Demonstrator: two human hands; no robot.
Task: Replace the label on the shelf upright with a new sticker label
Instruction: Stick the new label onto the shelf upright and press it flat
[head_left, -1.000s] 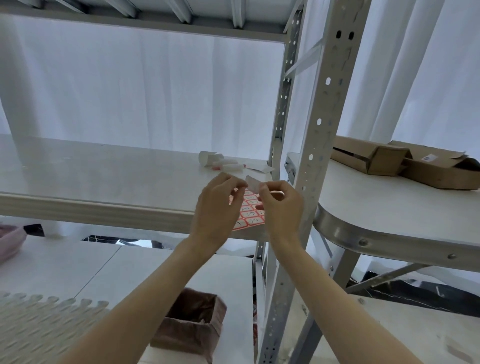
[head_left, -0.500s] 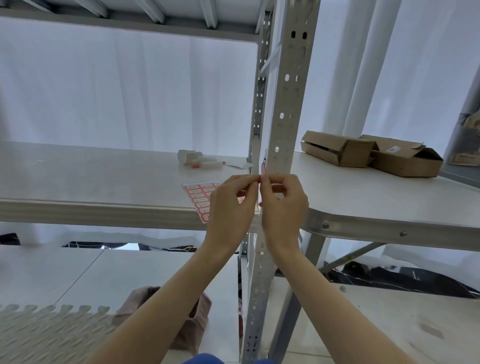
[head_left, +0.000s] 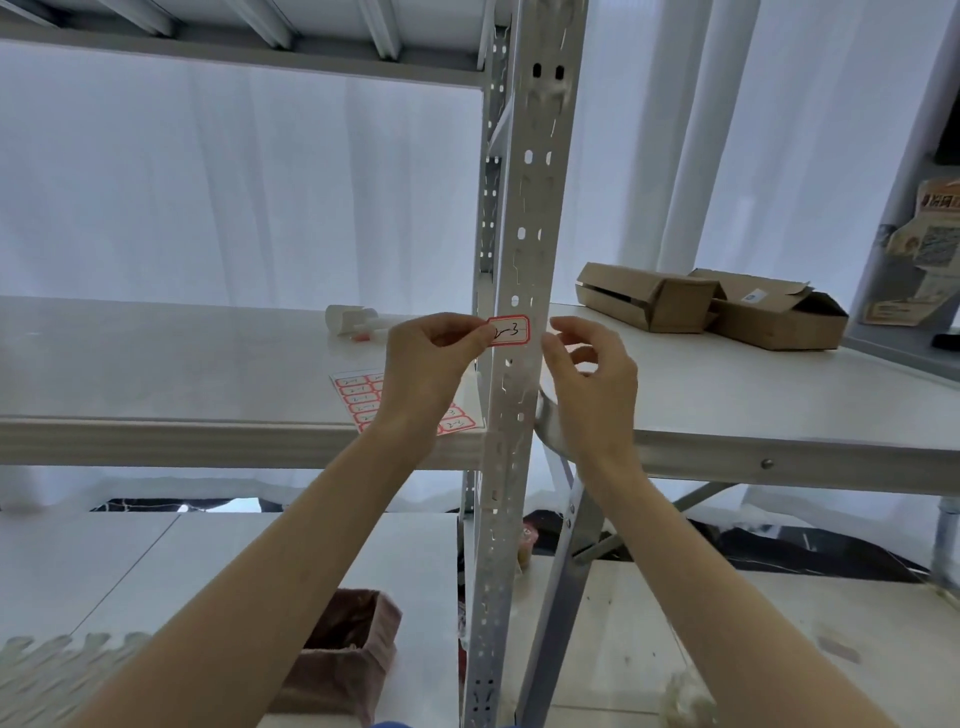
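A red-bordered white sticker label (head_left: 511, 330) with handwritten marks lies across the front of the perforated grey shelf upright (head_left: 524, 218) at shelf height. My left hand (head_left: 431, 366) pinches the label's left end between thumb and forefinger. My right hand (head_left: 589, 379) hovers just right of the upright, fingers curled and apart, holding nothing. A sheet of matching red-bordered labels (head_left: 363, 397) lies on the shelf board behind my left hand, partly hidden by it.
A small white roll and a pen-like item (head_left: 350, 319) sit farther back on the shelf board (head_left: 156, 364). Two open cardboard boxes (head_left: 717, 306) rest on the white table (head_left: 779, 405) to the right. A brown box (head_left: 343, 654) stands on the lower shelf.
Both hands had pinched the label together at the upright. Now the label faces out flat on the upright, held by my left hand only; my right hand has let go and drawn right.
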